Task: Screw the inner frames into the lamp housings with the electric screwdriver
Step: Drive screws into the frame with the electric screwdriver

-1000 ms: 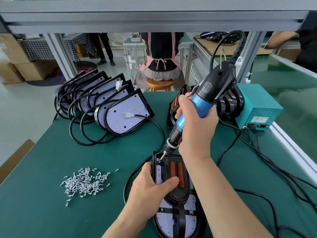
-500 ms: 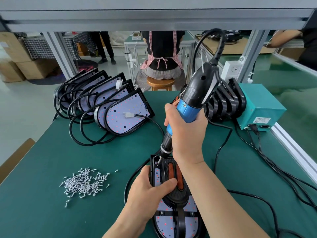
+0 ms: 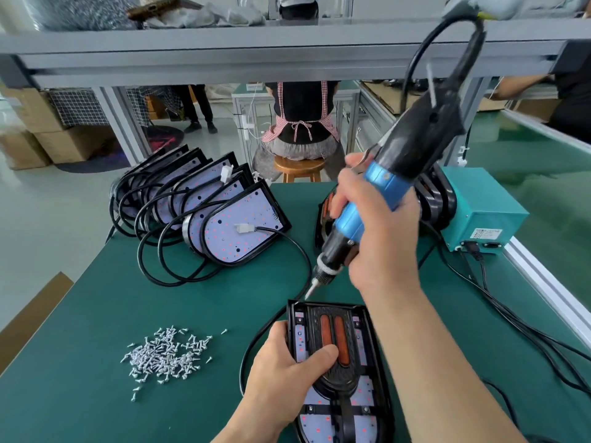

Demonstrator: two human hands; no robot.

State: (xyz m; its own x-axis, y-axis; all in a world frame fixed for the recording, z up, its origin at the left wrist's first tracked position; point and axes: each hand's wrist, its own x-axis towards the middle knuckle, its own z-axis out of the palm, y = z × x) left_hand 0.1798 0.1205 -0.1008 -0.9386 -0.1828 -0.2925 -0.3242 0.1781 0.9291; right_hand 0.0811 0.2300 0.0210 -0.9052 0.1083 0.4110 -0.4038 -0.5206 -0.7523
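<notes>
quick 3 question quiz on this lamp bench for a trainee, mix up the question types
1. True or false: the right hand grips the electric screwdriver.
2. What does the left hand hold? A) the lamp housing B) a single screw C) a cable
3. Fill in: the loose screws lie on the mat to the ___ of that housing.

Key: 1 true; 2 A; 3 left.

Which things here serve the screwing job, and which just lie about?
Job: screwdriver in right hand; housing held by left hand; inner frame; screws; waiting lamps.
Lying about: stool; cardboard boxes.
</notes>
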